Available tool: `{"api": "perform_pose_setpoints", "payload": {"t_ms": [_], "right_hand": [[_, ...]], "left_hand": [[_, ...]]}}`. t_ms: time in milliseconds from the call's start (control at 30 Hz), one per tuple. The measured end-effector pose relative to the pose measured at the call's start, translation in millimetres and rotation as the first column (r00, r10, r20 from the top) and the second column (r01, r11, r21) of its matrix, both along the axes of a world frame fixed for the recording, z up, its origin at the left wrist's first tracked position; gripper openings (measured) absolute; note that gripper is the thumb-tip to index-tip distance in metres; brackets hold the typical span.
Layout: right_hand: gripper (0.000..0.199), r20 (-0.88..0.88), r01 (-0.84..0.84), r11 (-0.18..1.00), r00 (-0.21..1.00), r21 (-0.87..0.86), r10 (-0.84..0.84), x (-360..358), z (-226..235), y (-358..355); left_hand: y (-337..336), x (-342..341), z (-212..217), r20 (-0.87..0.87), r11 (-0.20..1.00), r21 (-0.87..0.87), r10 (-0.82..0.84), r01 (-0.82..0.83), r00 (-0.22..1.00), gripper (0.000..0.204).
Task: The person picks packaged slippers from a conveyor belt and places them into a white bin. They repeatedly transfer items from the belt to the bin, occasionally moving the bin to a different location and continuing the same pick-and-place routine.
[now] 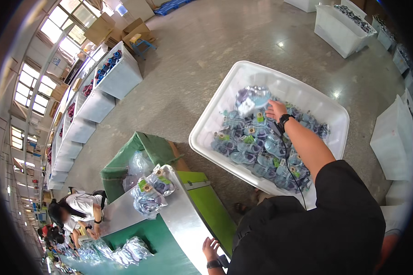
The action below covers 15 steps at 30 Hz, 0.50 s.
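My right hand (276,110) reaches over a large white bin (228,81), its fingers closed at the edge of a clear plastic packet (252,99). The packet is blurred, with pale blue and purple contents and a white patch. Below it, many similar clear packets (250,142) with green tags fill much of the bin; their contents look like blue and purple shoes. My left hand (210,249) is by the metal edge of the work table (182,220), fingers apart and holding nothing. Several more packets (152,189) lie heaped on the table's far corner.
A green cloth-lined container (119,160) stands beyond the table corner. On the green belt (165,247) lie silvery packets (131,252), with a co-worker (80,211) at the left. Loaded white bins (119,78) line the left; others (342,32) stand at the right.
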State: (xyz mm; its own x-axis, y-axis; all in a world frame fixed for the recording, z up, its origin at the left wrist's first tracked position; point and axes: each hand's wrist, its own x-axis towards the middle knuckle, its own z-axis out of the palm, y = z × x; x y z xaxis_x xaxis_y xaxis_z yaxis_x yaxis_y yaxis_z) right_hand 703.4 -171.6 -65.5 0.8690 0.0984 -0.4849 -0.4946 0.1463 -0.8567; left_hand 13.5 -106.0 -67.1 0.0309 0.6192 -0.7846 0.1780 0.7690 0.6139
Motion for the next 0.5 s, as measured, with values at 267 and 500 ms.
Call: {"api": "perform_pose_setpoints", "payload": {"t_ms": [267,500], "right_hand": [[0.023,-0.199,-0.686,0.697,0.727,-0.209,0.656,-78,-87,-52],[0.021,-0.325,-0.824,0.319,0.496,-0.468,0.805,-161,-121,-128]], "left_hand": [[-14,-37,5,-0.072,1.000,-0.009,0.000,0.000,0.997,0.052],[-1,-76,-10,-0.054,1.000,-0.019,0.014,-0.015,0.998,0.050]]}}
